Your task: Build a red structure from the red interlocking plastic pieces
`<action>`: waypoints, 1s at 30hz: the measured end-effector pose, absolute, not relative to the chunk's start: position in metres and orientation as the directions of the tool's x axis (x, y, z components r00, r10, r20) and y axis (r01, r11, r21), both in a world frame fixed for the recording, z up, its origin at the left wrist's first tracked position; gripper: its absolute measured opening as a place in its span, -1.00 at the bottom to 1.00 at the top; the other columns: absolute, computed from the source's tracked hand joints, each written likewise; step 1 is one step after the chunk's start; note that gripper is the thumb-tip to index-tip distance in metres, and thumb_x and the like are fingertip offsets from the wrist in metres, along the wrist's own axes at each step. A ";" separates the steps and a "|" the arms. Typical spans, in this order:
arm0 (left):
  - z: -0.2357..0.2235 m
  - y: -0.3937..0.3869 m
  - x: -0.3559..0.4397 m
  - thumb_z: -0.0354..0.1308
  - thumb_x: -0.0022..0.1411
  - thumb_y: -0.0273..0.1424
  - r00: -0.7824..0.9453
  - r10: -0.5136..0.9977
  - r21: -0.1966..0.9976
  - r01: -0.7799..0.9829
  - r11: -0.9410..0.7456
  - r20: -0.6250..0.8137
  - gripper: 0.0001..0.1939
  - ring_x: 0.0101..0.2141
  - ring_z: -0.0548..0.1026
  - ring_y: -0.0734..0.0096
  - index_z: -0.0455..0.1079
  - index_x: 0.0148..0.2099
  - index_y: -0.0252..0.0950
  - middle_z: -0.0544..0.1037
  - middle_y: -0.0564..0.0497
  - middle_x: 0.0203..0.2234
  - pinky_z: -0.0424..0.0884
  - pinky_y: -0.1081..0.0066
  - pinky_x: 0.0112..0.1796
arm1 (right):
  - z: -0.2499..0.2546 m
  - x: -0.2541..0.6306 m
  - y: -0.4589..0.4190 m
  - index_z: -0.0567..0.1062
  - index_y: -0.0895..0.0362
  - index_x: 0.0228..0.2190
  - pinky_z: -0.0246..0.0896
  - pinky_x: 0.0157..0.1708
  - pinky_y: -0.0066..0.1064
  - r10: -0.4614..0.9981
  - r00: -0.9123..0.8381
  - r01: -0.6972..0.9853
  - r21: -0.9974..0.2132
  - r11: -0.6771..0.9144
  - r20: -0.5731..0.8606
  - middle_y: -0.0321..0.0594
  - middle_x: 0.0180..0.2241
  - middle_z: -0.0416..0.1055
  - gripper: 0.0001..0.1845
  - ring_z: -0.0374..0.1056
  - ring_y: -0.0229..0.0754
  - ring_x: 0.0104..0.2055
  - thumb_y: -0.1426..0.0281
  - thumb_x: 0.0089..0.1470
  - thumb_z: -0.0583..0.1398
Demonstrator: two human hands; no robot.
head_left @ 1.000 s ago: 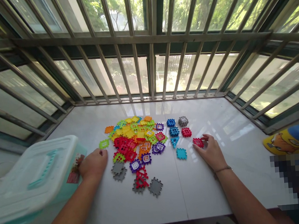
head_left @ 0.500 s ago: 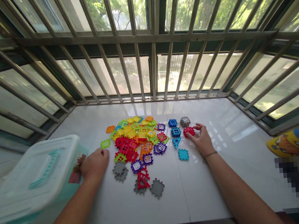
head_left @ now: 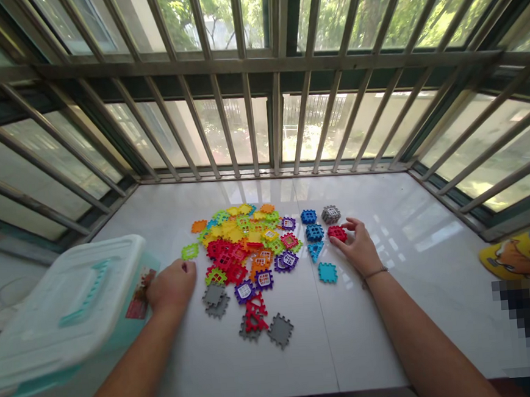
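Note:
My right hand point(head_left: 359, 246) has its thumb and fingers around the edges of a stack of red square building tiles point(head_left: 337, 234) on the table. Just behind it stands a grey tile stack point(head_left: 331, 214). To its left are two blue tile stacks point(head_left: 314, 232), blue triangular tiles point(head_left: 316, 252) and a light-blue square tile point(head_left: 328, 273). My left hand point(head_left: 173, 285) rests as a closed fist beside the loose heap, with nothing showing in it. Nearest to it are a lime-green tile point(head_left: 189, 251) and grey tiles point(head_left: 214, 294).
A mixed heap of yellow tiles point(head_left: 231, 230), red tiles point(head_left: 223, 254) and purple tiles point(head_left: 264, 279) covers the middle of the white table point(head_left: 305, 354). A lidded plastic box point(head_left: 116, 296) stands at left, a yellow-and-blue container point(head_left: 517, 252) at right. Metal bars point(head_left: 254, 65) line the far edge.
The whole view has shifted slightly. My right hand stays at the red stack, and my left fist keeps its place beside the heap.

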State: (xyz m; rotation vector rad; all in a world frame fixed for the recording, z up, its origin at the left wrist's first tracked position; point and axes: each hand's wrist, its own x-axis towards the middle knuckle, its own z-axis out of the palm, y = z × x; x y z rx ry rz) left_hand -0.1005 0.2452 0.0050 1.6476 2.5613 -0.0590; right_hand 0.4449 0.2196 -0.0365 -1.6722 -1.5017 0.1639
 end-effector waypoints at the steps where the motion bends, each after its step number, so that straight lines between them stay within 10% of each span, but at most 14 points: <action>1: 0.005 0.245 -0.100 -0.27 0.51 -0.10 -0.411 0.906 0.015 0.910 0.414 -0.100 -0.34 -0.08 0.66 -0.18 0.66 0.07 -0.20 0.73 -0.31 -0.06 0.48 0.11 -0.17 | -0.036 0.445 0.220 0.32 0.03 0.31 0.43 0.18 0.13 0.864 0.265 0.752 -0.652 0.093 0.429 0.03 0.08 0.56 0.00 0.48 0.21 0.14 -0.28 0.11 0.40; 30: 0.000 0.246 -0.104 -0.25 0.51 -0.11 -0.392 0.916 0.026 0.918 0.395 -0.083 -0.36 -0.08 0.66 -0.18 0.67 0.03 -0.22 0.73 -0.33 -0.04 0.45 0.13 -0.19 | -0.040 0.454 0.220 0.30 0.06 0.30 0.45 0.20 0.16 0.834 0.382 0.600 -0.793 0.105 0.398 0.10 0.14 0.50 -0.20 0.50 0.14 0.14 -0.19 0.30 0.27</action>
